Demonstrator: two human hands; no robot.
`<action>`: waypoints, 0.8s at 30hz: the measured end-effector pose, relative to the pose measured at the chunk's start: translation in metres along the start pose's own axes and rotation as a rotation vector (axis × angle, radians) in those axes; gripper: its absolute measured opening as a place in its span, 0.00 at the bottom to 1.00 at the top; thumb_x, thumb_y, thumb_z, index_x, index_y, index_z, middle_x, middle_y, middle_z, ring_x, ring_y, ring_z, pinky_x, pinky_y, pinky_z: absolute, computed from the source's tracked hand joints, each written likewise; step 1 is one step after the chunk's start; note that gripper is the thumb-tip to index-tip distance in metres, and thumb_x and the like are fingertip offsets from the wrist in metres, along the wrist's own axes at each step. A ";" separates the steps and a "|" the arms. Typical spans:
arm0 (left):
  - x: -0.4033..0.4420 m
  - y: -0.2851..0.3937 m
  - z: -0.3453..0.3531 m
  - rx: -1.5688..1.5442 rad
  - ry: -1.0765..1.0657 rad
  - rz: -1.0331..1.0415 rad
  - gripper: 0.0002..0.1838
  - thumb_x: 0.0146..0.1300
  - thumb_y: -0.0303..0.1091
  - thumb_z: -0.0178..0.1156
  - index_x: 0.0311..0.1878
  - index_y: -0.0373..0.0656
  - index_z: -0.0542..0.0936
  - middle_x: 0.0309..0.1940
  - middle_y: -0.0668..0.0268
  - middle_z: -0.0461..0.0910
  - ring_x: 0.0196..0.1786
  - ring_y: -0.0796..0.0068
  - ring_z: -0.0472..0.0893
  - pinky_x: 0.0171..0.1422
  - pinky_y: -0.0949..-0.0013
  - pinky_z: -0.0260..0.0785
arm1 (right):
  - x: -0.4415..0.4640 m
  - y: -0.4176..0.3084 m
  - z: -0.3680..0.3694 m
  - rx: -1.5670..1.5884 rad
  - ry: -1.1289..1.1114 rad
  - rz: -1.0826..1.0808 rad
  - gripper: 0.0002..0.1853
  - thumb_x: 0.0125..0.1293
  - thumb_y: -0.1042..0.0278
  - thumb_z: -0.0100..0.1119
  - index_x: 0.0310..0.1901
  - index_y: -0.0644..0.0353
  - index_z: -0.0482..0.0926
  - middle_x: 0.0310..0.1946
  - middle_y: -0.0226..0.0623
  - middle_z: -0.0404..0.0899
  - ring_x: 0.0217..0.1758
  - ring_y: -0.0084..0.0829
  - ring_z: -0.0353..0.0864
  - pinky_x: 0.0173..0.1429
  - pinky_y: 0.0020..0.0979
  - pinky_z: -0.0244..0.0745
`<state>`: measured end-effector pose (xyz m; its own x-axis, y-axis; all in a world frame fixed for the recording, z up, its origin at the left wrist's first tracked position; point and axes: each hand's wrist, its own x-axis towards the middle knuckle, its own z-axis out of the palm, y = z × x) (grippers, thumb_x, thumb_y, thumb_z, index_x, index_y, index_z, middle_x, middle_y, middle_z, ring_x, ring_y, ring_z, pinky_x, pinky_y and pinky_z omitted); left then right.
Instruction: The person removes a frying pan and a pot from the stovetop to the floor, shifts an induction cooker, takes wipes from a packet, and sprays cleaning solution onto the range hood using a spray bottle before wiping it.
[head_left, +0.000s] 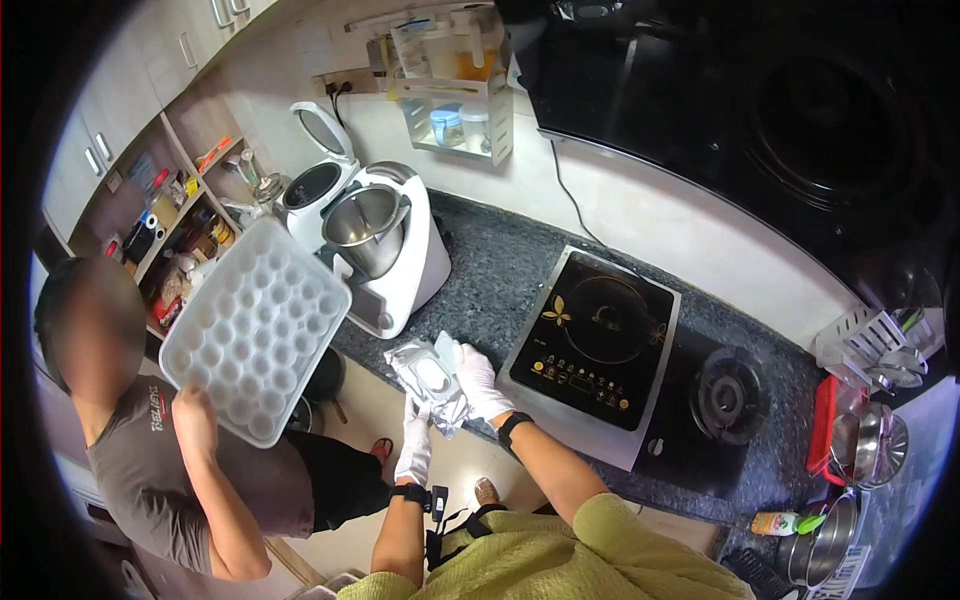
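Note:
Both of my hands wear white gloves and meet at a crinkled silver foil packet (407,360) with a white oval on its face, over the front edge of the counter. My left hand (414,440) grips the packet's lower end from below. On its right side, my right hand (480,382) has its fingers closed on the packet's upper edge. Just behind the packet stands a white kitchen machine (425,245) with a steel bowl (365,218) and a raised lid. To the right of my right hand lies a black induction cooktop (592,345).
At the left, a person (160,450) holds a translucent tray with round hollows (262,330). A gas burner (730,395) sits right of the cooktop. Farther right are a red-rimmed rack (823,425), steel bowls (880,445) and a bottle (775,523). A wall rack (455,95) hangs above the counter.

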<state>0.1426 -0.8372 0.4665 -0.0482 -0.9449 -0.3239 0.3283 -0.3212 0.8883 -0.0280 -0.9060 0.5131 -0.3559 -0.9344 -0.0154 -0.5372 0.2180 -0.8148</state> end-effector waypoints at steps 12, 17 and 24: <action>0.007 -0.021 0.000 0.306 0.396 0.230 0.28 0.65 0.28 0.59 0.67 0.38 0.64 0.60 0.57 0.71 0.56 0.67 0.75 0.61 0.66 0.67 | 0.010 0.020 -0.027 -0.649 -0.005 -0.606 0.06 0.56 0.71 0.54 0.36 0.53 0.79 0.38 0.37 0.77 0.45 0.39 0.76 0.45 0.40 0.72; -0.008 0.023 0.015 0.609 0.423 0.361 0.22 0.63 0.25 0.58 0.61 0.40 0.72 0.57 0.55 0.71 0.60 0.61 0.72 0.64 0.63 0.65 | 0.001 0.014 -0.016 -0.395 -0.049 -0.680 0.08 0.54 0.70 0.58 0.37 0.53 0.80 0.40 0.38 0.78 0.48 0.42 0.76 0.50 0.42 0.71; -0.004 0.041 0.029 0.770 0.320 0.490 0.19 0.62 0.26 0.60 0.57 0.41 0.76 0.62 0.53 0.69 0.66 0.58 0.68 0.70 0.63 0.61 | -0.011 -0.012 -0.029 -0.278 -0.271 -0.938 0.09 0.54 0.66 0.61 0.38 0.52 0.80 0.39 0.34 0.78 0.47 0.41 0.76 0.53 0.40 0.71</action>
<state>0.1290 -0.8479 0.5133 0.2264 -0.9596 0.1672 -0.4707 0.0425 0.8813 -0.0399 -0.8899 0.5396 0.4674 -0.7872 0.4023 -0.6821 -0.6106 -0.4023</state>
